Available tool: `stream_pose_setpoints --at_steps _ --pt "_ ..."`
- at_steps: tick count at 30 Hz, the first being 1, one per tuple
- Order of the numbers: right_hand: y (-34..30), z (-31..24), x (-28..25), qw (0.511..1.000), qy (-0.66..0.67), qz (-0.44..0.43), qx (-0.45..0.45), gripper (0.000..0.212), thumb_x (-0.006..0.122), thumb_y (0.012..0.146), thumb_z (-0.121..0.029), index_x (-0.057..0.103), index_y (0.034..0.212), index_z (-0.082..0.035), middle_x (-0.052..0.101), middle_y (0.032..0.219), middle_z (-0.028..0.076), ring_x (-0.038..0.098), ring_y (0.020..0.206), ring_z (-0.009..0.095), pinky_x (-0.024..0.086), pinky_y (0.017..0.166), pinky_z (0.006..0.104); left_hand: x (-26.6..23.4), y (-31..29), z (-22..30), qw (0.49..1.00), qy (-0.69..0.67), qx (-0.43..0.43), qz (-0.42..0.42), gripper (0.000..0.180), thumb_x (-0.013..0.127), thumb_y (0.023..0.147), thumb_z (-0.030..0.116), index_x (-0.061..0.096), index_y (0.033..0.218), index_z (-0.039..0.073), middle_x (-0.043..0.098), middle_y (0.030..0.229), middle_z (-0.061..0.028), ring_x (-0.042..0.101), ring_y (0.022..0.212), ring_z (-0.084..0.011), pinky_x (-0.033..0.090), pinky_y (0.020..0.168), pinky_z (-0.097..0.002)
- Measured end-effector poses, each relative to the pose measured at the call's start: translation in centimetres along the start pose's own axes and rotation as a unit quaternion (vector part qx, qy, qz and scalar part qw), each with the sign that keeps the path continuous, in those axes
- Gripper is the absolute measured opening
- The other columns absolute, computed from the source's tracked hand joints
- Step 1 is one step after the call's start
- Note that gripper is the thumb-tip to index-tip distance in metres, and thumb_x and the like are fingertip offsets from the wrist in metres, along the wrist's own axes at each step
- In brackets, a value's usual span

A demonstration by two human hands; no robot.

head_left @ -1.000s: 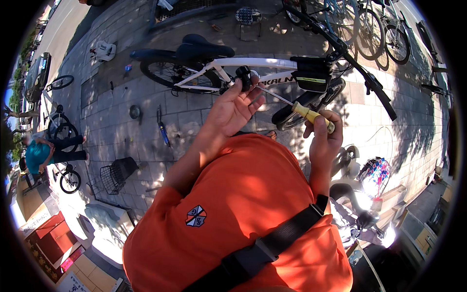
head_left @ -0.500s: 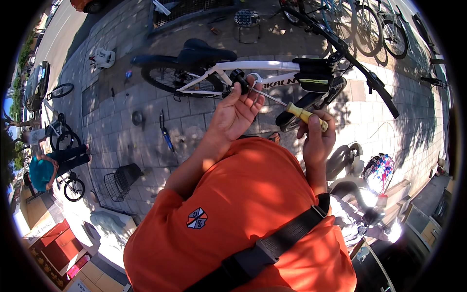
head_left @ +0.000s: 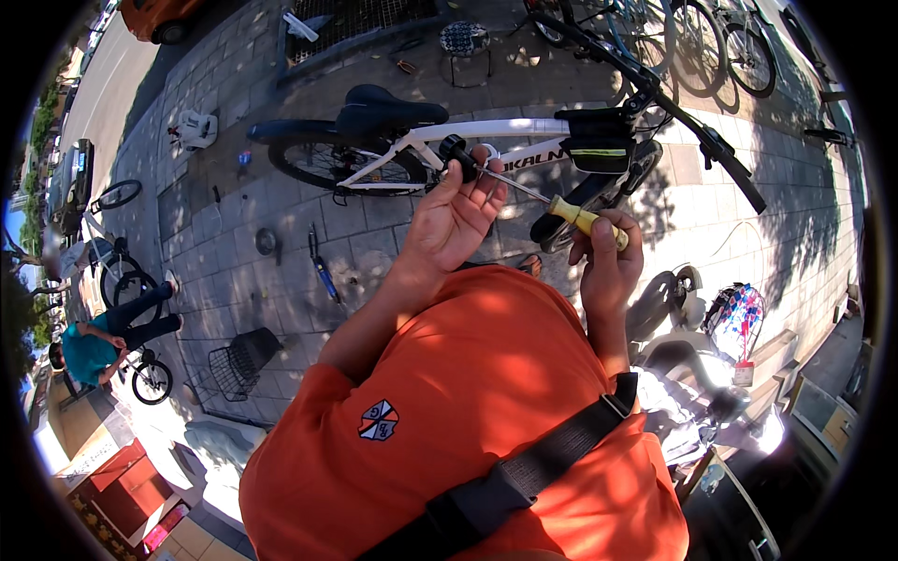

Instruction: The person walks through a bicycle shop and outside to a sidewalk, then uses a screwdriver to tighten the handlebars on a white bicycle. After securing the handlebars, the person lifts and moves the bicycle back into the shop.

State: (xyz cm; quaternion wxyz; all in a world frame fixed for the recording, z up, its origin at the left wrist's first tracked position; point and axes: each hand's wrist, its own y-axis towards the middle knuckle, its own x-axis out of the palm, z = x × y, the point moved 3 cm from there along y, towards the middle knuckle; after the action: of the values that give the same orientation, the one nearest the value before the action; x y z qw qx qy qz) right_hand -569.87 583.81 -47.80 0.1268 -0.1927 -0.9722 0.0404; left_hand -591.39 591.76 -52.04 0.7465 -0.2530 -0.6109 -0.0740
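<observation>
My left hand (head_left: 440,224) pinches a small black round part (head_left: 456,151), which looks like a bike light or bell with a clamp. A white ring shows just behind my fingertips. My right hand (head_left: 608,262) is wrapped round the yellow handle of a screwdriver (head_left: 578,215). Its metal shaft runs left to the black part, and the tip is hidden at my left fingers. Beyond my hands stands a white bicycle (head_left: 505,127) with a black saddle (head_left: 388,110) and a black frame bag (head_left: 597,142).
On the paving lie a blue-and-black tool (head_left: 324,271), a round metal dish (head_left: 267,242) and a black basket (head_left: 241,363). A patterned stool (head_left: 465,39) stands past the bicycle. At far left is a person in a teal shirt (head_left: 86,351); parked bicycles (head_left: 697,42) stand far right.
The whole view has shifted slightly. Both hands keep almost the same pose, with the screwdriver still at the black part. The person at far left has changed stance.
</observation>
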Motion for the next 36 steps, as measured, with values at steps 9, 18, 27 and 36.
stream_pose_setpoints --at_steps 9,18,27,36 --pt "0.0 0.5 -0.6 1.0 0.021 0.004 0.007 0.026 0.063 0.106 -0.024 0.058 0.116 0.0 0.066 0.085 0.01 0.058 0.065 0.011 0.05 0.062 0.0255 -0.4 -0.3 -0.5 0.998 0.055 0.027 0.017 0.034 0.057 0.108 0.028 0.059 0.137 0.01 0.063 0.139 0.0002 0.054 0.135 -0.0213 0.045 0.115 -0.0417" --pt "-0.4 0.8 -0.6 0.984 0.014 0.024 0.174 0.032 0.064 0.106 -0.031 0.06 0.115 -0.001 0.067 0.083 0.009 0.058 0.061 0.012 0.048 0.054 0.0254 -1.2 -0.4 -1.0 0.996 0.073 0.056 0.006 0.036 0.057 0.108 0.026 0.057 0.14 0.01 0.062 0.143 0.0 0.054 0.139 -0.0202 0.041 0.121 -0.0403" --pt "-1.0 3.6 -1.4 1.0 -0.004 -0.002 0.014 0.031 0.056 0.107 -0.027 0.059 0.123 0.0 0.062 0.082 0.007 0.053 0.058 0.012 0.045 0.052 0.0276 -1.2 -0.3 -1.1 0.995 0.07 0.076 0.007 0.033 0.055 0.109 0.023 0.057 0.138 0.008 0.062 0.143 -0.0014 0.053 0.141 -0.0215 0.041 0.122 -0.0413" --pt "-0.5 4.9 -2.2 0.989 0.103 0.079 0.069 0.036 0.048 0.109 -0.027 0.051 0.135 -0.003 0.06 0.083 0.007 0.052 0.058 0.01 0.041 0.049 0.0252 -0.6 -0.3 -1.6 0.993 0.086 0.074 0.006 0.031 0.056 0.108 0.021 0.056 0.137 0.01 0.061 0.143 -0.0026 0.053 0.141 -0.0242 0.042 0.122 -0.0425"
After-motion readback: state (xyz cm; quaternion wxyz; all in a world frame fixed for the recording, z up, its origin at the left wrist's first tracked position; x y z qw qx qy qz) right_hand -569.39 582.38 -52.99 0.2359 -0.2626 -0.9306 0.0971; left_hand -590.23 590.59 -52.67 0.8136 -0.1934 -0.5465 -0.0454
